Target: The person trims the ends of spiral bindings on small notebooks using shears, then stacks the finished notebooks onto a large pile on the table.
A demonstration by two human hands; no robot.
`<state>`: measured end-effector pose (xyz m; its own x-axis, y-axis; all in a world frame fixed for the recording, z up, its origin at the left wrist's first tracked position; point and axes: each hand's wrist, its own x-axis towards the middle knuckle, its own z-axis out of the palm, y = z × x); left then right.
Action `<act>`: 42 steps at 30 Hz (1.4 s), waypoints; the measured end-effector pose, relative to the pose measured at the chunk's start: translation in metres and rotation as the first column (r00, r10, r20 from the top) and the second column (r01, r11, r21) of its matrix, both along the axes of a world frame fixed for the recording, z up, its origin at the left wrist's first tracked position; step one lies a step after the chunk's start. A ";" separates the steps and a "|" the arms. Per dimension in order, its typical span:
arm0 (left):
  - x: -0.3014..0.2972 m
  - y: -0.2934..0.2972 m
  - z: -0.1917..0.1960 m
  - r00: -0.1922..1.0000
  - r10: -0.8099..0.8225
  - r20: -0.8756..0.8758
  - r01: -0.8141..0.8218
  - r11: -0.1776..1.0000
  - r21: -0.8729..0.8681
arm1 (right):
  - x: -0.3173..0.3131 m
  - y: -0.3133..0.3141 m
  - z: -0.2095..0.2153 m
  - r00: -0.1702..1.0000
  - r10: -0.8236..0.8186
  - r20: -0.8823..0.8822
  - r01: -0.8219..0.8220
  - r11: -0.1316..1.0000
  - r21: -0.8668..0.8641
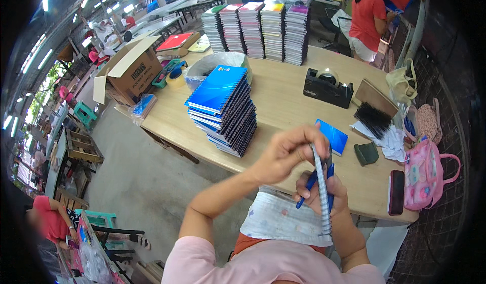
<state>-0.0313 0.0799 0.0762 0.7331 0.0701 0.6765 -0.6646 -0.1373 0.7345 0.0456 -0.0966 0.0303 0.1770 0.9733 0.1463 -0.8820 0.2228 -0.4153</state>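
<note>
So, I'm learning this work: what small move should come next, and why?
Probably steady the slim, pale-edged spiral-bound notebook before squeezing the blue-handled hand tool: the left hand pinches the notebook's upper end, while the right hand holds the tool beside its spine.

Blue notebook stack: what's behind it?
Behind the blue notebook stack, a translucent plastic bag shows; the stack hides the bag's near side and anything low there.

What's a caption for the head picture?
Left hand pinching a spiral notebook, right hand gripping a blue-handled tool, blue notebooks stacked nearby.
</note>
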 end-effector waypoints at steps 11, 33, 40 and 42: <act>-0.059 0.023 0.023 0.526 0.811 0.255 -0.823 0.410 0.393 | 0.020 -0.014 -0.001 0.328 -0.576 0.749 0.750 0.641 0.165; 0.147 0.087 -0.166 0.417 0.838 -0.352 -0.573 0.543 0.614 | 0.140 -0.119 -0.090 -0.585 0.313 0.748 0.766 0.514 0.385; 0.195 0.089 -0.166 0.393 0.686 -0.613 -0.392 0.728 0.563 | 0.240 -0.059 -0.079 -0.527 0.320 0.787 0.840 0.336 0.426; 0.177 0.089 -0.159 0.521 0.585 -0.622 -0.527 0.793 0.305 | 0.284 -0.023 -0.086 -0.561 0.464 0.686 0.826 0.374 0.422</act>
